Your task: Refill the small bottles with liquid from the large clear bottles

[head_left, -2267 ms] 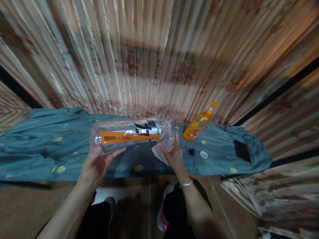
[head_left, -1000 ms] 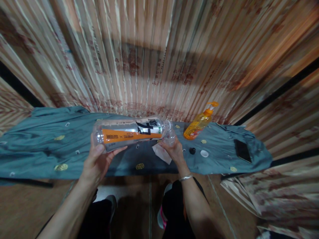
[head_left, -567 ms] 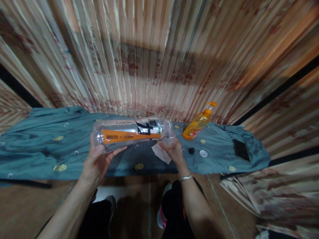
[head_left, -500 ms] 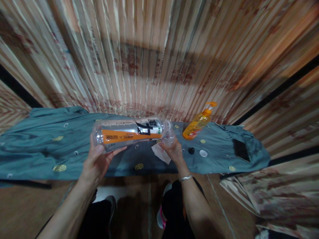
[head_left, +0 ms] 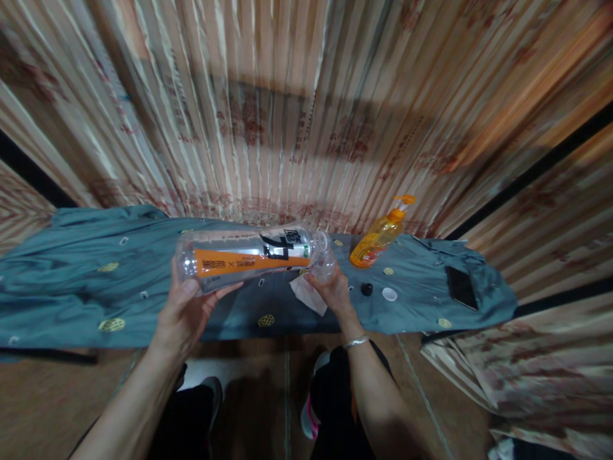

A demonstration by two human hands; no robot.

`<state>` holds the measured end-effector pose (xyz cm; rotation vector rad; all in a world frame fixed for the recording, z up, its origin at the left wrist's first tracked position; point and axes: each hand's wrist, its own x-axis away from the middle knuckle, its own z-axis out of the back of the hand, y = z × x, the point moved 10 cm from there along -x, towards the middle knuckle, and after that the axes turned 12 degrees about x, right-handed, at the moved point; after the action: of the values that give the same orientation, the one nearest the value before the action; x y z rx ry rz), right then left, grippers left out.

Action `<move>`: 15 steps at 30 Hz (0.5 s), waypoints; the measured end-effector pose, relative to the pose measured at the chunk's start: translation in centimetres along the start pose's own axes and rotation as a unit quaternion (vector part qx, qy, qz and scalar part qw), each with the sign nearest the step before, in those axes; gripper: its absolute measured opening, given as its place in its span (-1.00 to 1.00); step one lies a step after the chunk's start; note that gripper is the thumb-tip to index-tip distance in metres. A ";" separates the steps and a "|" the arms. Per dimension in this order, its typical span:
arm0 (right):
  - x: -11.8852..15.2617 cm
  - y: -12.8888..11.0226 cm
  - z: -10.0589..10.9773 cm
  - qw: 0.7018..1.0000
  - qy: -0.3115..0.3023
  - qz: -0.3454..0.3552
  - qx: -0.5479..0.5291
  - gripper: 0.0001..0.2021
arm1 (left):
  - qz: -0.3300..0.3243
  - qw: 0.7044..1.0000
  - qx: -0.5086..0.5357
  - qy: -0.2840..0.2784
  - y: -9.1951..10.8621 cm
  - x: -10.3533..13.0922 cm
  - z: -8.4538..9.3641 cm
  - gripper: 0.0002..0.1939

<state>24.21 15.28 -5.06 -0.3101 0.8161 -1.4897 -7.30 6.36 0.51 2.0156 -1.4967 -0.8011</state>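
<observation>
A large clear plastic bottle (head_left: 239,255) with an orange, black and silver label is held on its side above the cloth. My left hand (head_left: 184,306) is closed round its base end, thumb in front. At the neck end, my right hand (head_left: 334,289) grips a small clear plastic bottle (head_left: 324,263), partly hidden by the fingers. The large bottle's neck points right and meets the small one; I cannot tell whether liquid passes between them. Beneath the right hand lies a white tissue (head_left: 306,295).
On the teal cloth-covered table (head_left: 143,281) stand an orange pump bottle (head_left: 376,243), a small black cap (head_left: 366,289), a white round lid (head_left: 389,294) and a dark phone (head_left: 461,287) towards the right. Patterned curtains (head_left: 297,128) hang behind; black poles (head_left: 527,182) slant at both sides.
Both hands and the two bottles keep practically the same pose. The whole view has shifted very slightly.
</observation>
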 end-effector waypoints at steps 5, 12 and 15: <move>0.0 0.1 0.1 1.000 0.003 -0.013 0.008 -0.29 | 0.002 1.000 -0.003 0.003 -0.1 0.0 0.0 -0.25; 0.0 -0.2 0.1 1.000 -0.004 0.002 0.007 -0.29 | 0.000 1.000 -0.005 0.003 0.0 0.1 0.0 -0.19; 0.0 -0.3 0.1 1.000 -0.006 0.001 0.011 -0.27 | 0.001 1.000 -0.006 -0.006 0.0 0.0 0.0 -0.19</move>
<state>24.09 15.25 -4.78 -0.3018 0.7893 -1.4920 -7.27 6.34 0.48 2.0047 -1.4965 -0.8209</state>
